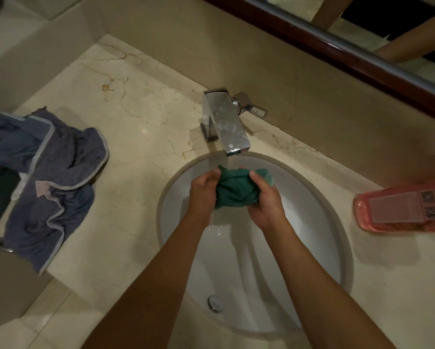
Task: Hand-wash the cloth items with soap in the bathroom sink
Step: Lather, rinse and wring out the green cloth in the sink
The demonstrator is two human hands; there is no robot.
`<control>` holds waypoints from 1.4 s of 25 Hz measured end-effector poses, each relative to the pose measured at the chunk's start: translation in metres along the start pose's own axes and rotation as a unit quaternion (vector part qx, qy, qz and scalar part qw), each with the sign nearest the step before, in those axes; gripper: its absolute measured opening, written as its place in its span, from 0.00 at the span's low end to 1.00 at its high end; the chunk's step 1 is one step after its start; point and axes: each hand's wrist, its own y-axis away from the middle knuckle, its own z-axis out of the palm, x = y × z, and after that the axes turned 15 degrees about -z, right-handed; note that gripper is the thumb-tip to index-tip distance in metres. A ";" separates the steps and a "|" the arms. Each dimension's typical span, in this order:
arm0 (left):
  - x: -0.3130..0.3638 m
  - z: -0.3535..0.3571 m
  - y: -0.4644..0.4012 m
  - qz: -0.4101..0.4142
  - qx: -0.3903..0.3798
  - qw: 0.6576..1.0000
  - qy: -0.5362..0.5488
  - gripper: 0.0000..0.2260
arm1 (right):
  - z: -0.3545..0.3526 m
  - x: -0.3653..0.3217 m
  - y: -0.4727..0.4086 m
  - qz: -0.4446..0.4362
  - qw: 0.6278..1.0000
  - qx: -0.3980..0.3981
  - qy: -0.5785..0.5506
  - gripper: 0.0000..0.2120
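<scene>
A bunched dark green cloth [232, 190] is held over the white sink basin [312, 235], just below the chrome faucet spout [230, 129]. My left hand [202, 195] grips its left side and my right hand [265, 200] grips its right side, fingers curled round the fabric. Water drips from the cloth into the basin. A pink soap bottle [402, 209] lies on its side on the counter at the right. A pile of blue-grey cloth items [53, 177] lies on the counter at the left.
The marble counter [136, 127] surrounds the sink. The faucet handle [251, 107] sticks out to the right behind the spout. A drain stopper [214, 303] sits near the basin's front. A mirror with a dark frame [362, 59] runs along the back wall.
</scene>
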 end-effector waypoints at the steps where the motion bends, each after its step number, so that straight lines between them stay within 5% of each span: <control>1: 0.001 0.000 -0.001 0.012 0.000 1.000 -0.008 0.12 | 0.001 -0.001 0.001 -0.001 1.000 -0.005 0.026 0.10; 6: 0.005 0.003 -0.001 0.032 -0.013 0.999 -0.017 0.06 | 0.015 0.000 0.003 0.030 0.992 -0.009 0.119 0.12; 12: 0.006 0.007 0.001 0.053 0.036 0.997 -0.031 0.10 | 0.018 0.006 0.000 0.007 0.993 0.077 0.086 0.11; 19: 0.011 0.005 0.007 0.046 0.019 0.997 -0.054 0.13 | 0.031 0.004 0.007 0.000 0.998 0.018 0.064 0.09; 24: 0.003 0.001 0.007 0.055 0.009 0.996 -0.072 0.13 | 0.035 0.010 0.000 -0.010 0.986 0.154 0.056 0.05; 29: 0.004 0.005 0.006 0.047 -0.017 0.998 -0.036 0.10 | 0.036 0.006 0.008 -0.029 0.998 0.049 0.028 0.11; 35: 0.005 0.025 0.009 0.068 0.070 0.995 0.015 0.09 | 0.053 0.012 -0.004 -0.023 0.979 0.202 0.014 0.07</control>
